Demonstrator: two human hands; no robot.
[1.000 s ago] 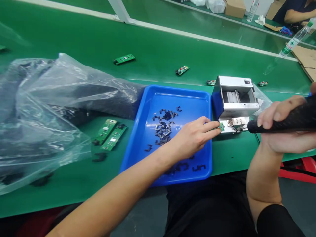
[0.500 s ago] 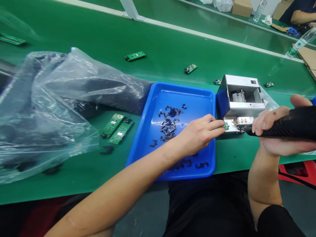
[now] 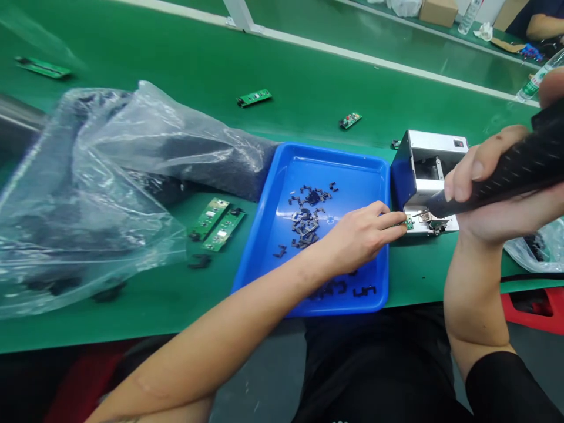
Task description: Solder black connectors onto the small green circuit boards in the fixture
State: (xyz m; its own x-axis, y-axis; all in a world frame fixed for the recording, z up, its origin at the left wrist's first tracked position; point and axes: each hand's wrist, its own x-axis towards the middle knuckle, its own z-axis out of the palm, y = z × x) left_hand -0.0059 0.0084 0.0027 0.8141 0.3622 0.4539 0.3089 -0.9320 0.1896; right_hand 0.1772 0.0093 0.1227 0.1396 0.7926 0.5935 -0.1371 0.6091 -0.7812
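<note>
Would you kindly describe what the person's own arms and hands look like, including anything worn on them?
The left hand and right hand are ungloved, with no ring or watch showing. The left forearm is bare, and no sleeve is clearly visible on that arm. The right forearm is bare too, down to a plain black sleeve near the elbow.
</note>
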